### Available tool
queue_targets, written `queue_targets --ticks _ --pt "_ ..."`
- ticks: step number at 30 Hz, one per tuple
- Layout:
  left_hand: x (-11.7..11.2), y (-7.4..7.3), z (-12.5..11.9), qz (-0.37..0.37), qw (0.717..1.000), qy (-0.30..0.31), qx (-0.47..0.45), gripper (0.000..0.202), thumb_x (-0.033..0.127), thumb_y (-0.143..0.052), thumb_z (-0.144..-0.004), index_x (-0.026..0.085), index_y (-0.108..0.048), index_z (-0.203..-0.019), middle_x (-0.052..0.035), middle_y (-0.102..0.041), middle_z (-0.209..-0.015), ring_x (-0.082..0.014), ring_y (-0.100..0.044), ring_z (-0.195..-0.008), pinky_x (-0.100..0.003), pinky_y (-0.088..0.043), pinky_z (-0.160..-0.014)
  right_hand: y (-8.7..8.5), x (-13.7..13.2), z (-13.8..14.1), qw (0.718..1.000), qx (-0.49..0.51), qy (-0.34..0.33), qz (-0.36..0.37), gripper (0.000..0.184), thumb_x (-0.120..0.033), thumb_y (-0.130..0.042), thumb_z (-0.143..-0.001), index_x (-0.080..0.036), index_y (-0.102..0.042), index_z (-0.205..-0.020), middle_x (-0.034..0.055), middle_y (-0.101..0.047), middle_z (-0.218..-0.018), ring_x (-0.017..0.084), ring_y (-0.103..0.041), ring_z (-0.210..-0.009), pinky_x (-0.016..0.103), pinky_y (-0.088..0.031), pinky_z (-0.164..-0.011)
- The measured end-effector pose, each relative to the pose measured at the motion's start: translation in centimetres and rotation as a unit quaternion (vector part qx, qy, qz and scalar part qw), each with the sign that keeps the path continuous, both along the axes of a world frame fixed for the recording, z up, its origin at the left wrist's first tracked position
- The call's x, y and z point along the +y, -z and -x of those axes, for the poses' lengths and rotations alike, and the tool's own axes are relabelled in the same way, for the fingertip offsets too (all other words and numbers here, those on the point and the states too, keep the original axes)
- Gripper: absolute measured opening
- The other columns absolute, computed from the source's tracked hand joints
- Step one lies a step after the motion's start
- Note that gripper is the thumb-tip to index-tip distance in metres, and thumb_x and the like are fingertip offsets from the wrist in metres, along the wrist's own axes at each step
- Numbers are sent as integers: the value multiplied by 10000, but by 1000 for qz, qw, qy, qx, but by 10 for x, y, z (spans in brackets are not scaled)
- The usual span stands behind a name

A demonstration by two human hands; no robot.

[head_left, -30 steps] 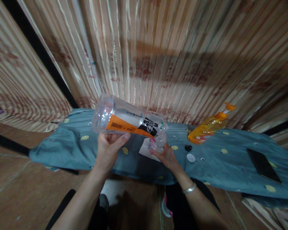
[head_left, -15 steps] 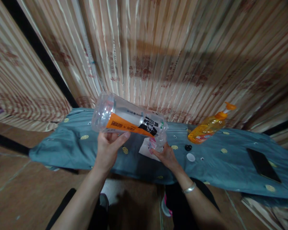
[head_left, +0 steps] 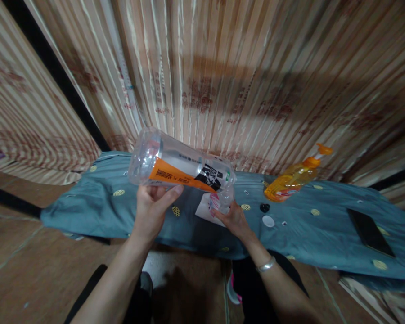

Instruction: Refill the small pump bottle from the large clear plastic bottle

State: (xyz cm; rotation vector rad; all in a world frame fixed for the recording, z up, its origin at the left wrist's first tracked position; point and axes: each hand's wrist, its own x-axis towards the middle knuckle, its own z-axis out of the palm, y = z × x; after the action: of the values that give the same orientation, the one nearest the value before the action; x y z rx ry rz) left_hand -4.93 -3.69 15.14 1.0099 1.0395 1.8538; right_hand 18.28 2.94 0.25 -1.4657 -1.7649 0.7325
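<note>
My left hand [head_left: 151, 209] is wrapped round the underside of a large clear plastic bottle [head_left: 182, 164] with an orange and black label, its thumb lying along the side. The bottle is held tilted, base to the left and neck end to the right and lower. Under that neck end, my right hand [head_left: 232, 218] grips a small clear plastic bottle [head_left: 225, 198]; where the two meet cannot be made out clearly. A white paper-like piece [head_left: 204, 209] with pink print shows by my right fingertips.
A pump bottle [head_left: 286, 183] of orange liquid stands on the blue-green cloth [head_left: 97, 202]. Near it lie a small black piece [head_left: 265, 208] and a white disc [head_left: 268, 221]. A dark phone [head_left: 370, 231] is at the right. Behind hangs a striped curtain [head_left: 205, 81].
Hardly anything differs. Both hands and the bottles keep practically the same position and tilt.
</note>
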Motion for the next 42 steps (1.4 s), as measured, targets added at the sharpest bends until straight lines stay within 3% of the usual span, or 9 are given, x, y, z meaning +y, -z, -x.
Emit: queue_targets --ticks 2,8,19,26,31,38,42 --pt "1 0 0 1 1000 -3 0 649 395 -1052 -555 201 -800 -1121 -54 -840 -846 -366 -840 -1031 -529 -642 -1032 1 0 0 1000 2 -1 -2 663 -436 -831 -790 -203 -629 -1378 185 -838 -1241 406 -815 -1139 565 -664 -1005" --pt "2 2 1 -8 1000 -3 4 466 381 -1046 -556 210 -770 -890 -32 -820 -786 -349 -844 -995 -538 -648 -1028 0 0 0 1000 -3 -3 -2 664 -415 -839 -794 -177 -628 -1376 199 -834 -1228 413 -811 -1146 578 -658 -1005" --pt "1 3 2 -9 1000 0 6 416 341 -1024 -592 210 -762 -887 -68 -833 -879 -368 -835 -1040 -580 -638 -1048 0 0 1 1000 4 2 -4 605 -390 -839 -785 -218 -651 -1333 178 -846 -1182 422 -822 -1111 586 -666 -967" --pt "1 0 0 -15 1000 -9 -5 434 319 -1041 -549 209 -765 -865 -19 -792 -740 -342 -842 -967 -535 -656 -1014 3 1 0 1000 -9 -4 -13 610 -420 -825 -793 -199 -641 -1331 190 -840 -1181 425 -820 -1106 628 -658 -975" --pt "0 -2 -2 -16 1000 -9 -8 412 299 -1034 -559 204 -773 -864 -23 -789 -746 -349 -837 -1006 -559 -631 -1059 5 1 -1 1000 -6 -7 -29 593 -376 -835 -791 -251 -644 -1338 156 -846 -1171 409 -822 -1094 617 -668 -970" --pt "1 -1 0 -19 1000 -13 -3 428 339 -1052 -559 222 -781 -868 -17 -791 -750 -312 -835 -952 -493 -661 -998 2 0 0 1000 -17 -6 -21 560 -366 -846 -792 -240 -662 -1305 167 -850 -1164 423 -826 -1092 610 -673 -962" --pt "2 0 1 -31 999 -11 -4 470 382 -1061 -558 217 -772 -891 -14 -781 -744 -314 -831 -966 -516 -646 -1031 1 0 0 1000 -17 -7 -25 569 -377 -849 -799 -248 -658 -1319 164 -848 -1189 416 -823 -1112 605 -673 -969"
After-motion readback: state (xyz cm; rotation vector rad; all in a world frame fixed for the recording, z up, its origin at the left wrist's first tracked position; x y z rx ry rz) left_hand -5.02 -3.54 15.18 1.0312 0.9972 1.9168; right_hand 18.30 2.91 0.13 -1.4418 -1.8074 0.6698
